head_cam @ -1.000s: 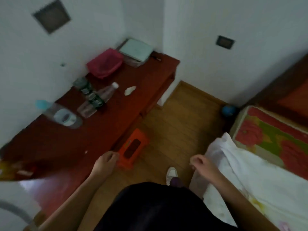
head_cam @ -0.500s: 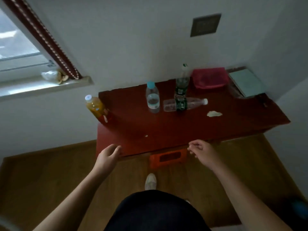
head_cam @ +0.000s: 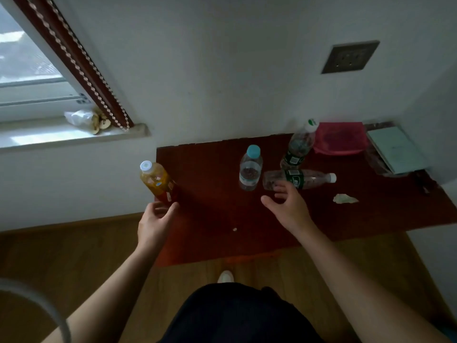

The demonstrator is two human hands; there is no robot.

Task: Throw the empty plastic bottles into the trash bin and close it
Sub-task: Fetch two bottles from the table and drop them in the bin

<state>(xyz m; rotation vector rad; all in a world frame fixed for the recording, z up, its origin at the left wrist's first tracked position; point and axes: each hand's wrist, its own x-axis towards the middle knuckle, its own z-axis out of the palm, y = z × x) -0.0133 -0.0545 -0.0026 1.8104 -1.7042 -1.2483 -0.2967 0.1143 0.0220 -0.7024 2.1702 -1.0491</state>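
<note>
Several plastic bottles are on a dark red table (head_cam: 222,231). An orange-juice bottle (head_cam: 156,180) with a white cap stands at the table's left corner. My left hand (head_cam: 155,220) is open just below its base, fingers curled toward it. A clear bottle with a blue cap (head_cam: 250,168) stands mid-table. A clear green-label bottle (head_cam: 300,179) lies on its side, and another green-label bottle (head_cam: 298,146) stands behind it. My right hand (head_cam: 288,206) is open, its fingertips at the lying bottle. The trash bin is out of sight, apart from an orange strip (head_cam: 247,259) under the table's front edge.
A pink cloth (head_cam: 340,138) and a pale green book (head_cam: 395,149) lie at the table's back right. A crumpled paper scrap (head_cam: 345,198) sits right of my right hand. A window sill (head_cam: 61,137) is at left, a wall socket (head_cam: 350,56) above. My shoe (head_cam: 225,276) is on the wooden floor.
The view swung from the bed side to face the table and I came closer. Both hands rose from the table's front edge and opened, left toward the orange bottle, right toward the lying bottle.
</note>
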